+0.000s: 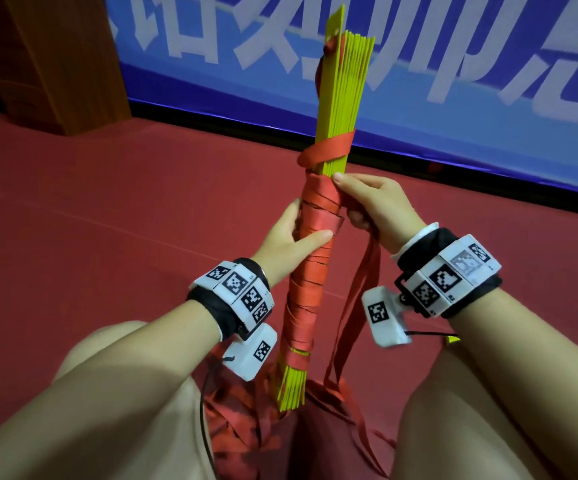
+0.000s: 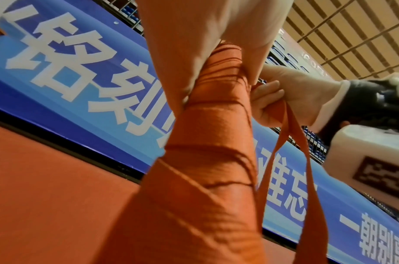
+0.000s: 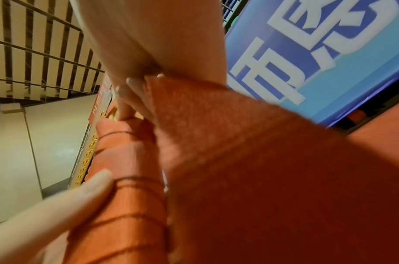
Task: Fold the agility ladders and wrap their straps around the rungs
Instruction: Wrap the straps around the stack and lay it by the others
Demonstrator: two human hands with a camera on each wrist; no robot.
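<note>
A red floor [image 1: 107,188] runs back to a blue banner [image 1: 453,64] with white characters. The left hand [image 1: 291,237] curls round the bundle of yellow rungs [image 1: 343,98], which stands near upright between the person's knees, long axis tilting away, red strap [image 1: 315,265] wound round its lower half. Just right, the right hand [image 1: 374,202] presses its thumb on the wrap's top edge, fingers [image 2: 268,96] curled round the loose strap hanging below.
</note>
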